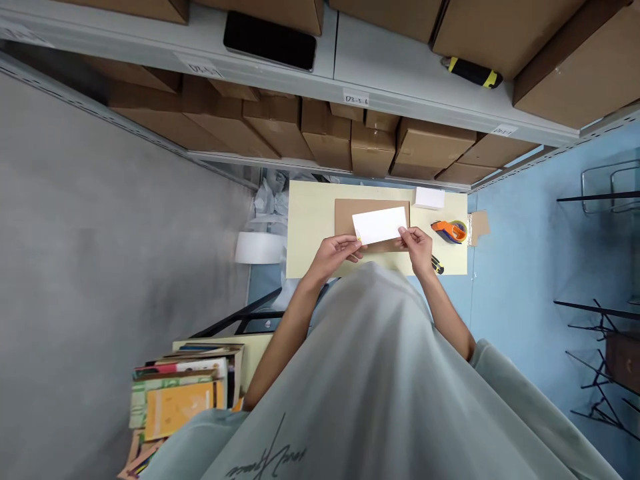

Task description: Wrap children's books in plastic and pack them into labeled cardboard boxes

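White card (379,225) is what you've got in your hands: a plain, flat rectangle, longer than it is tall, sitting a bit crooked with its right end angled up. There's a tiny yellow mark down by the lower-left corner, too small for me to read, so no clue what it says. Could be an envelope or a folded sheet, honestly can't tell from up here. Its underside is out of sight, and your fingertips cover bits of the lower corners.

Your left hand (341,251) has that lower-left corner pinched at the fingertips. Your right hand (416,248) grips the lower-right end, thumb on top and the other fingers tucked mostly underneath. So the card spans the gap between your hands, over a brown cardboard piece (344,217) on the pale yellow table (310,230). Whether it touches the cardboard, I can't say.

Further out, a white block (429,198) sits at the far edge, right of the cardboard, and an orange-and-blue tape dispenser (450,231) is just beyond your right hand. Next to your right wrist there's a black-and-yellow cutter (437,265), partly hidden by your arm. Past the table you're facing a shelf (380,70) of brown boxes (325,133), with the top row cut off by the frame.
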Tool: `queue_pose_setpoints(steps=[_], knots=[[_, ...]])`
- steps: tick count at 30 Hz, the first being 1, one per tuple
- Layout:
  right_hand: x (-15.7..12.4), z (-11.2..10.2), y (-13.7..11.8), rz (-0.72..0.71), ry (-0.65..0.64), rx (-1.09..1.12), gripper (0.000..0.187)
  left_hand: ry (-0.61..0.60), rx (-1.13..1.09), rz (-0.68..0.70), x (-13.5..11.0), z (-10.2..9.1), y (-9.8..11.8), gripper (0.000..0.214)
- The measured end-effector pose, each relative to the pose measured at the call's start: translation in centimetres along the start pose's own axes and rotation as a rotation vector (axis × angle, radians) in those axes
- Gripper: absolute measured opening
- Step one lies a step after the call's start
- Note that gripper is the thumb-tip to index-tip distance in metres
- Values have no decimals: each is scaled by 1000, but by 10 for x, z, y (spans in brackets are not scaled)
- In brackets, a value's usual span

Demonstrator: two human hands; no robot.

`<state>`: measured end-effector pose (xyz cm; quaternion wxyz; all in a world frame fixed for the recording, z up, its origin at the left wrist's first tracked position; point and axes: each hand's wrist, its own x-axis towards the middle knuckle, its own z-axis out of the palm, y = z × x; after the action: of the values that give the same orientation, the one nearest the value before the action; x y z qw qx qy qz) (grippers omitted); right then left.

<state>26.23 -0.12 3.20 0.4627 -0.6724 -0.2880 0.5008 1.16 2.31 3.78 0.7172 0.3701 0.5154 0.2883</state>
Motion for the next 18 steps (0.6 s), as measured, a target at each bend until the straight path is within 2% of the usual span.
queue_pose_setpoints(steps=[3,6,12,18], knots=[[-8,8,-2,-6,51,23,64,-13,-16,22,-7,-3,4,67],[-17,14,-6,-2,39,34,64,16,-21,57,-10,-6,10,63],[-36,14,-24,-15,-136,87,62,100,2,117,-11,-17,19,45],[-42,2,-45,-23,-253,50,61,135,25,131,-4,-20,22,38]])
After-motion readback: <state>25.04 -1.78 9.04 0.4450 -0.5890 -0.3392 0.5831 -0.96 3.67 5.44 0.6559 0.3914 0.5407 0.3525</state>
